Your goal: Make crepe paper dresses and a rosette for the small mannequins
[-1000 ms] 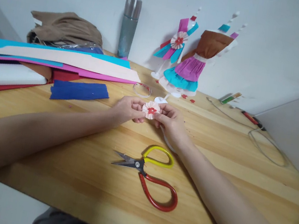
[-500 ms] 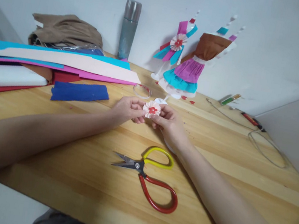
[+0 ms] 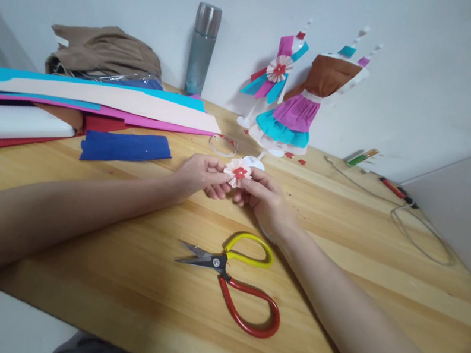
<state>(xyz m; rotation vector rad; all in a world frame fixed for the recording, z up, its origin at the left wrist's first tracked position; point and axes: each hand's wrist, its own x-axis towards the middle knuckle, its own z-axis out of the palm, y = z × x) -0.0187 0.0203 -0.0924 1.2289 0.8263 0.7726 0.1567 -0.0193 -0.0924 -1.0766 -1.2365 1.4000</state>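
Observation:
Both of my hands meet over the middle of the wooden table. Between them is a small pleated pale-pink paper rosette with a red flower at its centre. My left hand pinches its left edge with thumb and fingers. My right hand pinches its right edge, fingers curled. Just behind the rosette a white paper piece lies on the table. Scissors with one yellow and one red handle lie nearer to me, blades pointing left.
Two paper dress figures stand against the wall beside a steel flask. A stack of coloured sheets, a blue strip, a white case and brown cloth are at left. A tape ring and a cable lie farther back and right.
The rosette has shifted slightly and turned between my fingers, its red centre facing me more squarely. My arms and the scissors stay where they were.

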